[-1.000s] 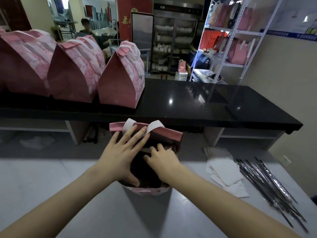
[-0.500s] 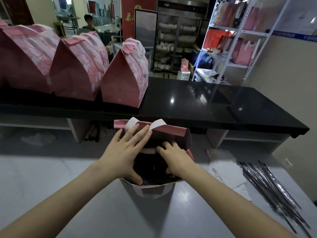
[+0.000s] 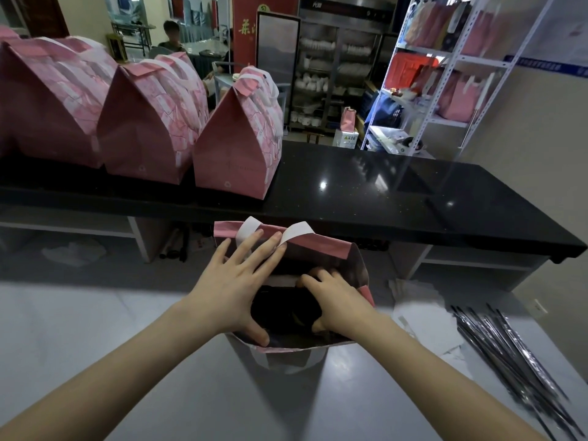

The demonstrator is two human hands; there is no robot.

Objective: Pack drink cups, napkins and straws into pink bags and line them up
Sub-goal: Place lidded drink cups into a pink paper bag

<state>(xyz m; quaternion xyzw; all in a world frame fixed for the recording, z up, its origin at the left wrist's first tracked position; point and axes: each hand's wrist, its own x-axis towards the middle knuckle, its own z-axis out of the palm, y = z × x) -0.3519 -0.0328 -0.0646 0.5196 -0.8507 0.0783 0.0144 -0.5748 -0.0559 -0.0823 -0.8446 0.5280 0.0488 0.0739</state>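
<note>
An open pink bag (image 3: 327,249) with white handles stands on the grey table in front of me. My left hand (image 3: 235,281) lies spread over its left rim, thumb hooked inside the near edge. My right hand (image 3: 334,300) reaches into the mouth with its fingers curled; what it touches is dark and hidden. Three closed pink bags (image 3: 238,141) stand in a row on the black counter (image 3: 381,186) behind. White napkins (image 3: 420,316) and wrapped straws (image 3: 509,351) lie at the right on the table.
The grey table (image 3: 95,329) stretches left of the bag. A white metal shelf (image 3: 445,74) with more pink bags stands at the back right. A person sits far back at the left. A cabinet of white dishes is behind the counter.
The bag's mouth has opened wider and its right wall now stands up. My right hand has shifted slightly right inside it. My left hand stays on the left rim.
</note>
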